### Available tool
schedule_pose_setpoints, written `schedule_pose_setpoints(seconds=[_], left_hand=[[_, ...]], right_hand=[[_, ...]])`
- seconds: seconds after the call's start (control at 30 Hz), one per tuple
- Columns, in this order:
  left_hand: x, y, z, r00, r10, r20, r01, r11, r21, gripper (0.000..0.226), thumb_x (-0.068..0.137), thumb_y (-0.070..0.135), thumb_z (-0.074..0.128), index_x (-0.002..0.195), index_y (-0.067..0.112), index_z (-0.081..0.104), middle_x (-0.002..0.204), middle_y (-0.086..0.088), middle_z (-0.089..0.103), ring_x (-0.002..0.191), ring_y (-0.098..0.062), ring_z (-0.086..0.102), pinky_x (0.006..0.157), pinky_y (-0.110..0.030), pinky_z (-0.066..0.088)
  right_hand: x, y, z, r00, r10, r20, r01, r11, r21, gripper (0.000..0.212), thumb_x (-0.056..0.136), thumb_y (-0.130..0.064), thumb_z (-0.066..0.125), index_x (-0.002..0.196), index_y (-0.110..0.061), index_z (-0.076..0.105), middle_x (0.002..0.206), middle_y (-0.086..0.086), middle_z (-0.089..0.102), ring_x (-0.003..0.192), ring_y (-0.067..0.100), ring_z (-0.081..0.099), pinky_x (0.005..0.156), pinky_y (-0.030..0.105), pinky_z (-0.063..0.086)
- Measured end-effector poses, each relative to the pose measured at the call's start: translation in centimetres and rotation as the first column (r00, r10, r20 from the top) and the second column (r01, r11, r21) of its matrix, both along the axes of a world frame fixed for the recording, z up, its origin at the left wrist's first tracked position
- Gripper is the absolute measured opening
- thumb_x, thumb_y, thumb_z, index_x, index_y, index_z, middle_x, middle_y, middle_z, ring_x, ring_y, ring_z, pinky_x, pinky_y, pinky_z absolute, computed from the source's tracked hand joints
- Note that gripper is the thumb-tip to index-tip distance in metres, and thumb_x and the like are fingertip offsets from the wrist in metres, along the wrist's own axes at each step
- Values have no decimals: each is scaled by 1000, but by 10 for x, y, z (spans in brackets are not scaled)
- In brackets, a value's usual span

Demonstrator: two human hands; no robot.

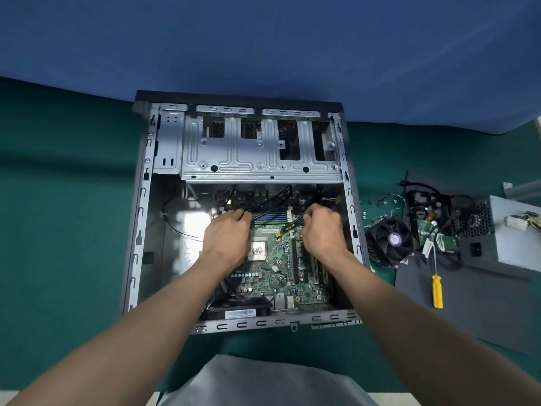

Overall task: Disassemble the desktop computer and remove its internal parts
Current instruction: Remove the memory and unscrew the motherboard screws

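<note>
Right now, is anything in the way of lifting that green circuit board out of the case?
Yes: black cables cross the far end of the motherboard, where the left hand and right hand pinch them. The metal drive cage appears to overhang that same edge.

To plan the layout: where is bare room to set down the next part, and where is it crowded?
Free: green cloth left of the case; grey mat nearer than the screwdriver. Crowded: around the fan, cables, power supply.

Dark green felt-like table covering [64, 200] spreads across foreground. Deep blue fabric backdrop [263, 39] rises behind, meeting green along curved line. Pale floor strip [389, 400] at bottom edge.
</note>
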State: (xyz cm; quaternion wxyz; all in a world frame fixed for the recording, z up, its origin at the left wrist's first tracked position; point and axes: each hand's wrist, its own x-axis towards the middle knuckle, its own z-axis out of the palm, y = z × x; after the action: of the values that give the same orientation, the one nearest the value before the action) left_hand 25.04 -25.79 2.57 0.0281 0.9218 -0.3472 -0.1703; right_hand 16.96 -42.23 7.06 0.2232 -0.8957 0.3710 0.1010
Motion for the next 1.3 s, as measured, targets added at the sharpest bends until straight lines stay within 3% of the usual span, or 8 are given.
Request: schedule_pose_setpoints(seconds=[0.23, 0.33, 0.43, 0.6, 0.73, 0.93, 1.1, 1.3], left_hand=[[-2, -3, 7, 999, -27, -43, 28, 999, 44, 53, 89, 31, 60, 136, 15, 43, 133, -5, 53, 124, -22, 49, 116, -38, 23], [-14, -13, 18, 992, -67, 107, 82, 986, -143, 66, 73, 19, 73, 131, 6, 45, 134, -13, 52, 123, -28, 52, 110, -42, 32], [-25, -30, 23, 923, -277, 266, 340, 912, -230, 60, 59, 12, 78, 116, 10, 57, 129, -12, 55, 120, -28, 51, 103, -43, 38], [-20, -47, 16, 922, -388, -8, 388, 921, 45, 51, 84, 31, 66, 132, 21, 53, 140, -5, 46, 131, -22, 35, 111, -42, 16], [-13, -38, 15, 937, -349, 11, 348, 936, 46, 55, 88, 30, 60, 139, 16, 46, 145, -4, 44, 134, -20, 35, 114, -43, 13], [-12, -28, 11, 964, -250, -88, 264, 940, 217, 73, 92, 23, 48, 154, 13, 10, 162, -5, 10, 147, -20, 13, 118, -39, -4], [-13, -30, 11, 961, -219, -168, 256, 934, 250, 66, 99, 39, 40, 154, 18, 11, 162, 0, 5, 148, -18, 9, 118, -42, -8], [-14, -30, 14, 948, -211, -239, 283, 903, 323, 88, 94, 54, 49, 154, 18, -4, 162, 1, -6, 149, -18, 1, 119, -43, -8]], right_hand=[[0, 0, 1, 999, 22, -25, -22, 1000, -16, 14, 95, -6, 52, 104, -3, 62, 85, 7, 56, 75, 20, 51, 66, 25, 41], [2, -1, 3, 999, 24, -24, -24, 1000, -6, 14, 96, -8, 51, 104, -3, 62, 86, 9, 59, 75, 22, 54, 67, 26, 43], [3, -1, 3, 998, 44, -44, -45, 999, -20, 13, 95, -6, 50, 102, -4, 61, 94, 14, 63, 81, 24, 52, 69, 28, 41], [5, -2, 4, 998, 43, -50, -45, 999, -21, 15, 95, -9, 50, 103, -4, 62, 98, 16, 63, 84, 28, 56, 71, 31, 46], [7, -3, 3, 996, 59, -69, -60, 998, -17, 14, 95, -8, 50, 98, -5, 63, 93, 15, 64, 76, 25, 53, 71, 30, 48], [9, -6, 3, 995, 65, -78, -64, 998, 15, 17, 98, -15, 49, 96, -5, 62, 82, 10, 59, 69, 24, 53, 67, 27, 45], [13, -6, 6, 986, 93, -136, -89, 995, 38, 28, 100, -21, 46, 75, -9, 55, 71, 5, 48, 69, 29, 52, 76, 35, 49], [22, -11, 9, 952, 170, -254, -163, 985, 49, 33, 98, -14, 45, 67, -8, 51, 64, 3, 49, 53, 14, 46, 64, 28, 43]])
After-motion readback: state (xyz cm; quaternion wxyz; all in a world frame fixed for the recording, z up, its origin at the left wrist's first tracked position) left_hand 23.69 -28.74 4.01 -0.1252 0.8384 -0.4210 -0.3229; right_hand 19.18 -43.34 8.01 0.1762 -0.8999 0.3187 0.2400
